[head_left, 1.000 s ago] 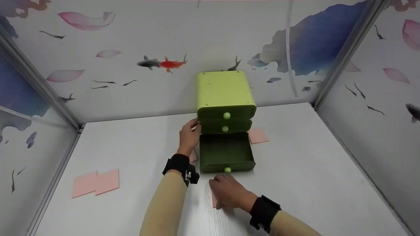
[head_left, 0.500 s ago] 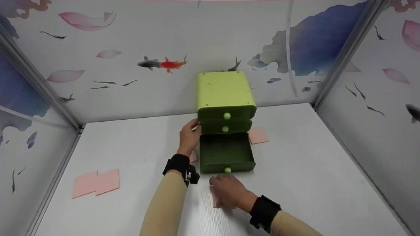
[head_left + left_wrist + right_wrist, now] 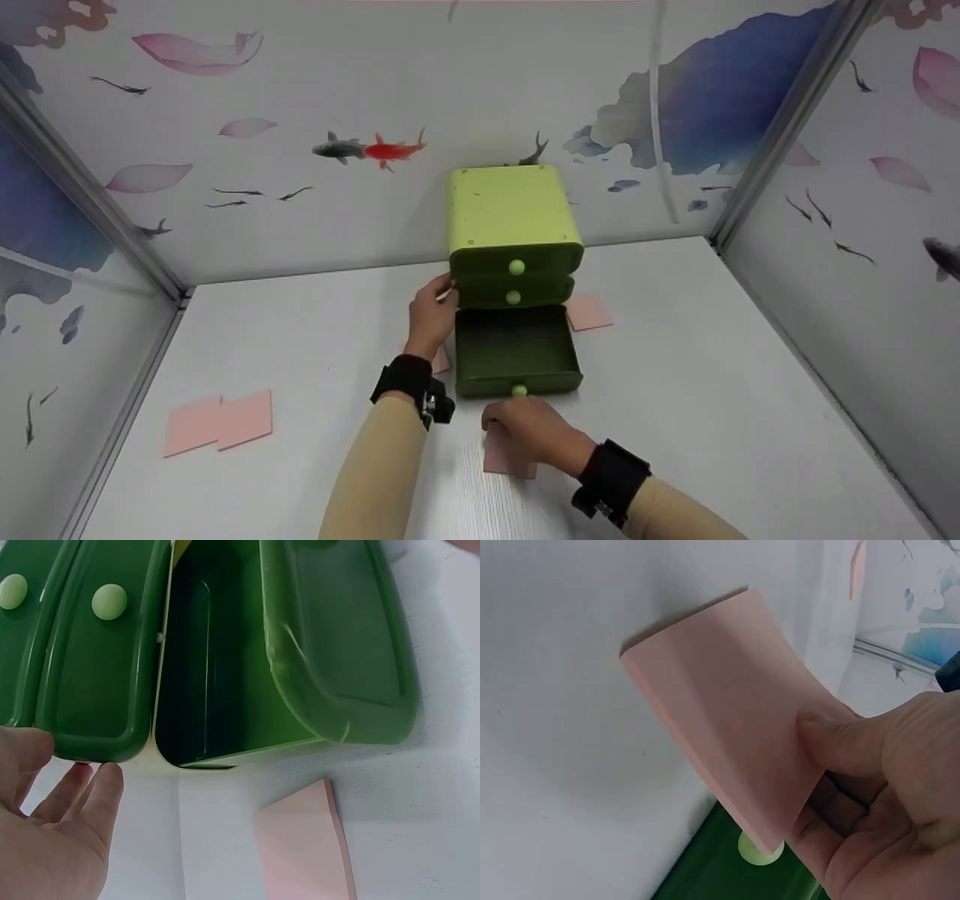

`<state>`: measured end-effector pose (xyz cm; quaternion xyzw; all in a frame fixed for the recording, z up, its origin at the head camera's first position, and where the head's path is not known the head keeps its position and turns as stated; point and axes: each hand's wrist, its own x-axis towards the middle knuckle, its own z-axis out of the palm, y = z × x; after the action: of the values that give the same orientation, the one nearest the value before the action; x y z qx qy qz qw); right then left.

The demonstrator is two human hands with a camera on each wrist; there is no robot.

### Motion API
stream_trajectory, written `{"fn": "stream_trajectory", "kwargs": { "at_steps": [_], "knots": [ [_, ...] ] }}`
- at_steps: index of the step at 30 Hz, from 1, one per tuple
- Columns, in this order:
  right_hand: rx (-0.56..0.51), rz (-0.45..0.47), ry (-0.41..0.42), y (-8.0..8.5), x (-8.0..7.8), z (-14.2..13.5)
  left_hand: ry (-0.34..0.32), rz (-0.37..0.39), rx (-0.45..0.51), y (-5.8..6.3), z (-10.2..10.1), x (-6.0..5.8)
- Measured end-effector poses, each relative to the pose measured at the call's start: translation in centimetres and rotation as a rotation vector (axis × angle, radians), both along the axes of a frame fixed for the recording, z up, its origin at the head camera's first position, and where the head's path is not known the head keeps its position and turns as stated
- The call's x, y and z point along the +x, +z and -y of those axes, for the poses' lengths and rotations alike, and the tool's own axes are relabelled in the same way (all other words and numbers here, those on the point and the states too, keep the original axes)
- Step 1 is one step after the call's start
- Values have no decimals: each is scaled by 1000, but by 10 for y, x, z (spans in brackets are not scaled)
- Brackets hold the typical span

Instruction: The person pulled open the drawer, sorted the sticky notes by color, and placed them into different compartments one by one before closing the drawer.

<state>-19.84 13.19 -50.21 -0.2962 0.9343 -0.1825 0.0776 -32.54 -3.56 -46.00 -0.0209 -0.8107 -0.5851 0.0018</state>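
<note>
In the head view, my right hand (image 3: pixel 529 431) is just in front of the green drawer cabinet (image 3: pixel 514 206). It pinches a thin pink square pad (image 3: pixel 727 705) by one edge, thumb on its face, fingers behind; the pad looks slightly bent. The bottom drawer (image 3: pixel 517 352) is pulled out and holds nothing visible; its knob (image 3: pixel 761 849) peeks out beyond the pad in the right wrist view. My left hand (image 3: pixel 433 315) touches the cabinet's left side, with fingertips at the edge of the middle drawer front (image 3: pixel 101 682) and the thumb near the upper drawers' gap.
Two overlapping pink pads (image 3: pixel 244 420) lie on the white table (image 3: pixel 712 375) at left. Another pink pad (image 3: pixel 307 840) lies beside the cabinet, partly behind my left hand, and one more pink pad (image 3: pixel 589 311) at its right. Printed walls enclose the table.
My right hand has lifted the near edge of the pink pad from the table, uncovering more of it. The left hand and the drawers stay as they were; the head view shifts slightly.
</note>
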Motion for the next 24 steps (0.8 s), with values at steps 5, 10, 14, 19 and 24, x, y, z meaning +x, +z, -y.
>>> {"fn": "stream_trajectory", "kwargs": {
  "at_steps": [5, 10, 14, 19, 24],
  "knots": [
    [-135, 65, 20, 11, -3, -5, 0, -1, 2, -1, 1, 0],
    [-197, 24, 9, 24, -6, -9, 4, -8, 7, -2, 1, 0],
    [-223, -33, -47, 39, -11, -12, 14, -21, 3, -4, 1, 0],
    [-299, -108, -98, 59, -23, -21, 23, -19, 24, -5, 2, -1],
    [-348, -219, -150, 78, -34, -29, 16, -21, 33, -7, 4, -2]
  ]
}}
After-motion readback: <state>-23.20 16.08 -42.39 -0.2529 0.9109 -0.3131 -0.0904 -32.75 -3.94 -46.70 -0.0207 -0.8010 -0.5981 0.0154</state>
